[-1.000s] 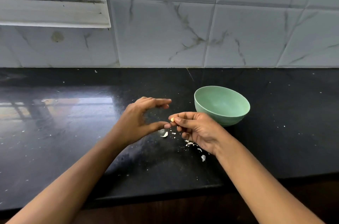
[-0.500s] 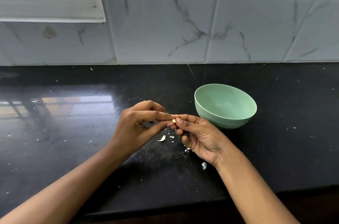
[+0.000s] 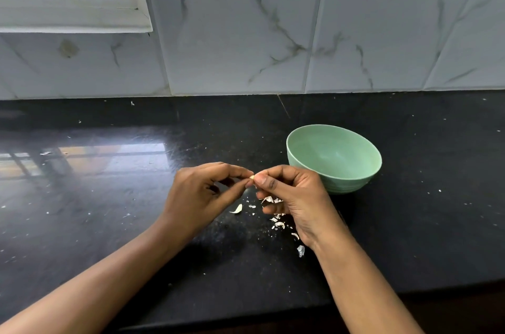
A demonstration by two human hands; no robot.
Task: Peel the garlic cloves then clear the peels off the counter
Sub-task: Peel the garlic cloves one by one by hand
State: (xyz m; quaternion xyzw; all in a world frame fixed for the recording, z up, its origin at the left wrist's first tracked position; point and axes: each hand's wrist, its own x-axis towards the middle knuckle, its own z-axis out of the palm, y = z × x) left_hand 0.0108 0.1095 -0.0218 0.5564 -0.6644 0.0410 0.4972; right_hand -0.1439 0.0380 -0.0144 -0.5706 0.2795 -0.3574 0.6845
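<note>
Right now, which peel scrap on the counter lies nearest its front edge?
The lone peel scrap by the wrist of the right hand; the others lie farther back, toward the bowl.

Both hands, left hand (image 3: 200, 191) and right hand (image 3: 293, 198), pinch a garlic clove (image 3: 252, 177) beside a green bowl (image 3: 334, 160).

Mostly hidden between left hand (image 3: 199, 194) and right hand (image 3: 297, 197): garlic clove (image 3: 252, 177); its skin too small to be told. Some peels (image 3: 277, 224) covered by right hand.

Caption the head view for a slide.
Left hand and right hand pinch a garlic clove over peels beside a green bowl.
</note>
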